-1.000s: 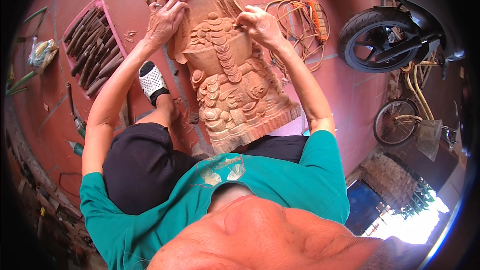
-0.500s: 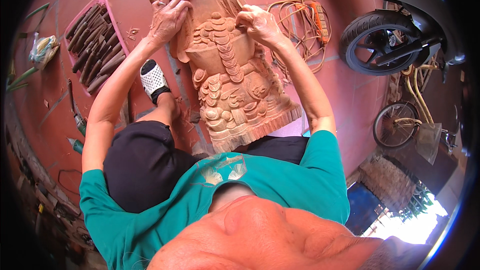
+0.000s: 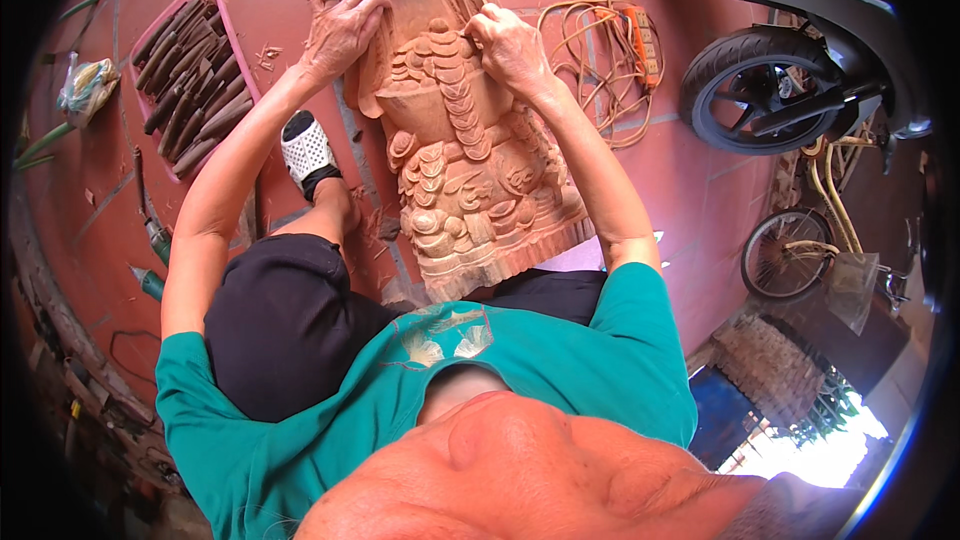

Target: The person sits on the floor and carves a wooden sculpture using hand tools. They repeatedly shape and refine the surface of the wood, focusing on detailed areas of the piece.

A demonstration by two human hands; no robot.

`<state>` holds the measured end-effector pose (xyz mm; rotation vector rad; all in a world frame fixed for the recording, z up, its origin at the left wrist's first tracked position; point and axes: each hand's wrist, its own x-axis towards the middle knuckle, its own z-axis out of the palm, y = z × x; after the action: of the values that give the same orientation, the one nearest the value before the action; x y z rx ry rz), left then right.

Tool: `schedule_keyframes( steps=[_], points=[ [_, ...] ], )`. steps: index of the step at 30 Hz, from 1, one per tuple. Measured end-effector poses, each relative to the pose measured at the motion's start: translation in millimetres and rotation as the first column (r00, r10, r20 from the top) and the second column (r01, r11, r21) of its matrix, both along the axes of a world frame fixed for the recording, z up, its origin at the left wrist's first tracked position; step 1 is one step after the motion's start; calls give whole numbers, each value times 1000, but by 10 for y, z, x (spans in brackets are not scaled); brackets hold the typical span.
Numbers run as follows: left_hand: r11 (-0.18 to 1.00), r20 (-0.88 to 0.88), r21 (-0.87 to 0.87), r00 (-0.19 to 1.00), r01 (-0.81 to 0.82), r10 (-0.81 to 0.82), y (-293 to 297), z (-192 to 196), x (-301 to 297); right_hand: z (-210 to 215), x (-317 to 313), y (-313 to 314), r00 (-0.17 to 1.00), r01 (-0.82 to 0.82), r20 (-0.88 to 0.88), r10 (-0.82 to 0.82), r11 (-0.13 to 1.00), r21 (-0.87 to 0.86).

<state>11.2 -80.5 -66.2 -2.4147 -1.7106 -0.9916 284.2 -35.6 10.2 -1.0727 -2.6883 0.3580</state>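
Note:
A carved wooden statue (image 3: 420,105) lies on its back between my legs, its flat base toward me and its far end cut off by the top of the picture. Coin-like discs and a heaped bowl stand out in relief along it. My left hand (image 3: 345,25), with a ring on one finger, curls its fingers over the statue's left edge. On the other side, my right hand (image 3: 510,48) is closed in a pinch, fingertips against the wood beside the heaped discs. Whatever it may hold is hidden by the fingers.
At left, a pink tray (image 3: 222,15) holds several dark-handled tools, with a green-bodied tool (image 3: 158,240) nearer me. An orange power strip (image 3: 641,45) lies among tangled cord at right. Beyond it stand a motorbike wheel (image 3: 765,90) and a bicycle (image 3: 790,252). Wood chips dot the red tiles.
My right hand has slid slightly left and away from me along the statue. My left hand has shifted a little, keeping to the left edge.

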Motion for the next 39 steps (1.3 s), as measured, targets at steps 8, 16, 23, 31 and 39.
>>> schedule_keyframes(
  steps=[8,16,23,31,39],
  points=[
    [1000,12,-17,1000,7,-7,-5,22,5,241,96,-112,993,120,36,-115,967,-226],
    [1000,1,1,1000,4,-4,-11,-18,17,-63,-12,-217,969,243,-46,-244,970,-12],
    [1000,-34,5,999,11,-11,-19,-41,-26,132,-125,-572,957,259,-124,-263,964,-53],
    [969,-198,-160,956,187,-217,-66,193,-206,-149,379,-780,616,390,-582,-530,848,-359],
    [695,-95,-604,831,390,-548,-271,1727,105,-431,655,-961,478,274,-645,-597,799,-536]
  ],
)
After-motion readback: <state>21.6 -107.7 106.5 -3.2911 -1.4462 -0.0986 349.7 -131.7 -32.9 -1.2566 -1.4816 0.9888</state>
